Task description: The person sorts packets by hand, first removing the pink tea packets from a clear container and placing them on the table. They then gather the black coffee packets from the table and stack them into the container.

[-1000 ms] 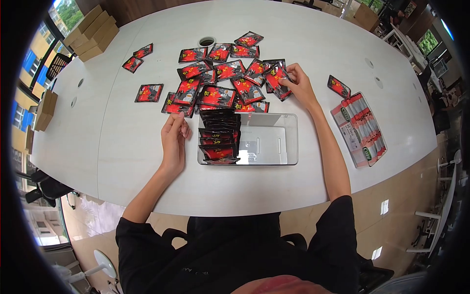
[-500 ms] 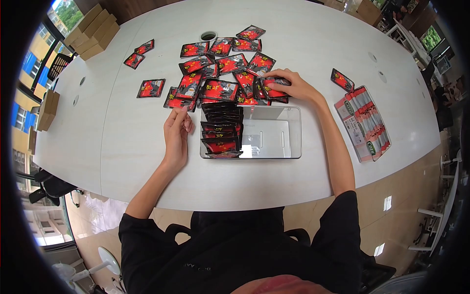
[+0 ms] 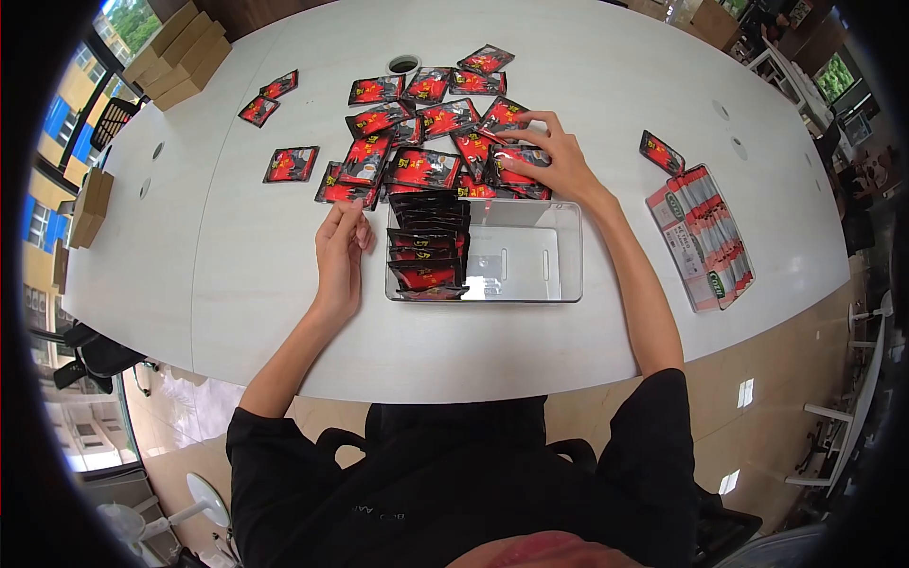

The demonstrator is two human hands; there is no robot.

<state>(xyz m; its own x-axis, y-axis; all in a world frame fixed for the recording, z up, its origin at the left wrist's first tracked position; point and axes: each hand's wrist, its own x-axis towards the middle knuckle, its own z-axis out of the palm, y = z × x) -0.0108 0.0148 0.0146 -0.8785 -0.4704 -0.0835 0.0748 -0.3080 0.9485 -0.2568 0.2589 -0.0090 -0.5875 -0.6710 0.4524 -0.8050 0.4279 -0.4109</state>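
My right hand (image 3: 561,163) is at the right side of a pile of red-and-black sachets, its thumb over the face of one sachet (image 3: 519,168) and its fingers at that sachet's upper edge. My left hand (image 3: 343,237) rests on the table with curled fingers. Its fingertips are by the lower edge of another sachet (image 3: 343,191), and I see nothing in them. Between my forearms sits a clear plastic box (image 3: 530,297). A row of sachets (image 3: 428,248) stands upright in its left part; the right part shows bare bottom.
At the right lies a tray of red-and-white sticks (image 3: 717,232), with a sachet (image 3: 661,151) above it. Loose sachets (image 3: 291,164) lie to the left. A dark cup-like round (image 3: 403,64) is behind the pile. Brown cartons (image 3: 180,59) stand at the far left.
My right hand has shifted slightly, with its fingers more raised and spread, and the sachet under it shows more of its face. My left hand stays almost in place.
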